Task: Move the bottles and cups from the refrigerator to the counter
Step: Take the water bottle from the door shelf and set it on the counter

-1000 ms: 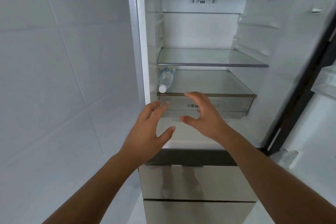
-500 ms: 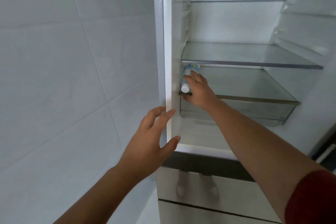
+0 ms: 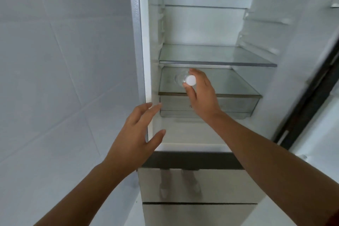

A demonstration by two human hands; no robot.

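A clear plastic bottle with a white cap [image 3: 190,80] points its cap toward me, just above the lower glass shelf [image 3: 238,86] of the open refrigerator. My right hand [image 3: 202,95] is shut on the bottle near its neck, and most of the body is hidden behind the cap and fingers. My left hand [image 3: 136,139] hovers with fingers apart in front of the refrigerator's left edge, below the bottle, holding nothing.
The upper glass shelf [image 3: 216,55] holds nothing. A clear drawer [image 3: 234,106] sits under the lower shelf. White tiled wall [image 3: 64,79] fills the left. The open door's dark edge [image 3: 308,101] runs down the right. Closed drawer fronts [image 3: 220,185] lie below.
My right hand took hold of the bottle lying at the shelf's left and has swung it out toward me, cap first. My left hand stayed near the refrigerator's left edge.
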